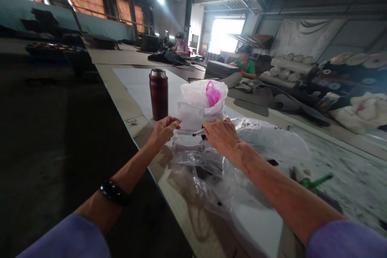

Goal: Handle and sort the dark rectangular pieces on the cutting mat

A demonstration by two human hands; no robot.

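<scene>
My left hand [165, 130] pinches the left edge of a small white sheet of paper [190, 117], which stands up between both hands. My right hand [222, 135] is closed around a pen [198, 132] that points left, close to the sheet's lower right side. Whether those fingers also grip the paper is hard to see. Just below lies a stack of white papers [187, 142] on the table. Behind the sheet sits a white plastic bag [195, 93] with something pink [213, 93] in it. A dark red thermos [159, 96] stands upright beside my left hand.
Crumpled clear plastic film [211, 177] spreads under my right arm. A green-handled tool [317, 181] lies to the right. Two people, one in green [246, 65] and one in purple [180, 46], are farther along the table among dark sheets [223, 68]. The table's left edge [121, 119] runs beside me.
</scene>
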